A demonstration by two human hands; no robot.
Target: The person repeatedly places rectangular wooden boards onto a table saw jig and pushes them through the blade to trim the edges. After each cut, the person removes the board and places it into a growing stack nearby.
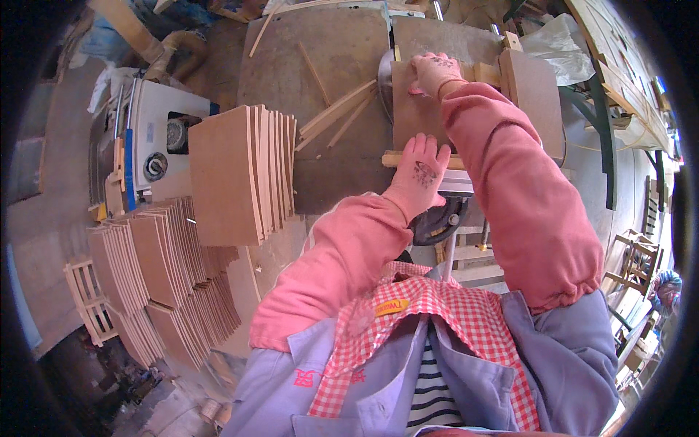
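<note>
A flat brown board (412, 109) lies on the metal saw table (273, 156), against the round saw blade (386, 91) at its left edge. My left hand (421, 173), in a pink glove, rests on the board's near edge and a wooden strip (393, 158) along it, fingers stretched out and apart. At the far end, my right hand (438, 71), also gloved in pink, has its fingers bent over the board. What its fingertips touch is partly hidden. Thin offcut strips (338, 113) lie left of the blade.
Cut brown boards stand stacked at the table's left (226, 175), with more piles (156, 255) lower down. Another brown stack (535, 95) sits right of my right hand. A white machine (164, 131) stands far left, and a black handwheel (437, 224) sits below the table edge.
</note>
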